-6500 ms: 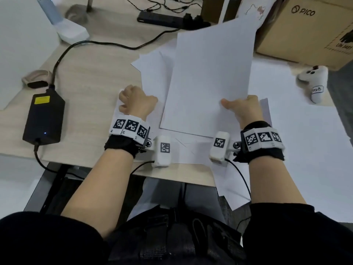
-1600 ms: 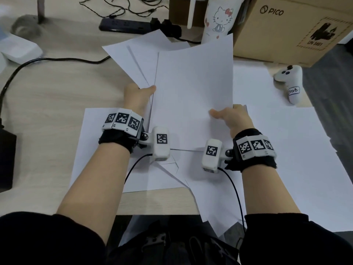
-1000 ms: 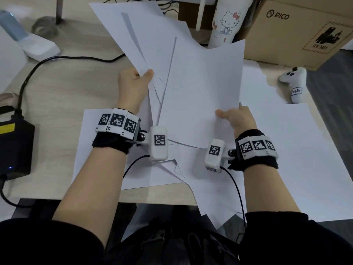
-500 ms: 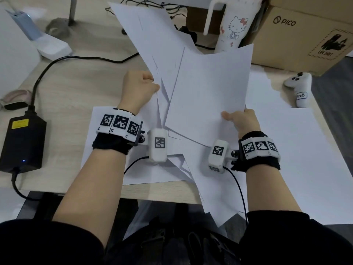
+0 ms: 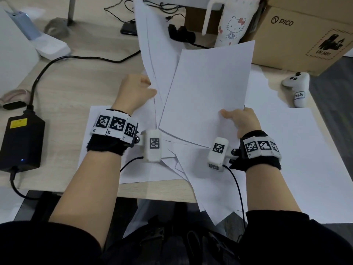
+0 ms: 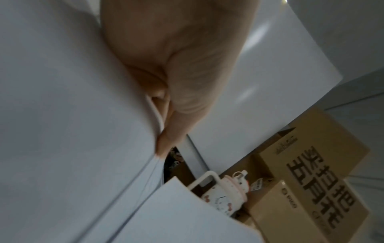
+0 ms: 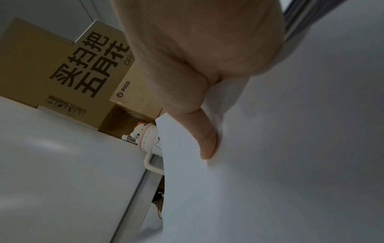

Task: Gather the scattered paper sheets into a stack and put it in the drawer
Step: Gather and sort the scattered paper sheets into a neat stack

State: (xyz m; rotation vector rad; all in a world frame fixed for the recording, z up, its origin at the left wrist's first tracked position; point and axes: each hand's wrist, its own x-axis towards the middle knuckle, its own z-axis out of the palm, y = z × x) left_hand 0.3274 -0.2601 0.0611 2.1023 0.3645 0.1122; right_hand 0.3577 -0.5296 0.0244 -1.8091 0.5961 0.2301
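Several paper sheets (image 5: 208, 92) are lifted off the wooden desk (image 5: 80, 87) in a loose, fanned bundle, tilted up toward the camera. The left hand (image 5: 133, 90) pinches the bundle's left edge, thumb on top and fingers curled beneath. The right hand (image 5: 240, 119) grips the front sheet's lower right corner, thumb pressed on its face. More sheets (image 5: 305, 150) lie flat underneath. Near the far right corner sit a white controller (image 5: 298, 87), a cardboard box (image 5: 305, 31) and a cartoon-cat bottle (image 5: 231, 25).
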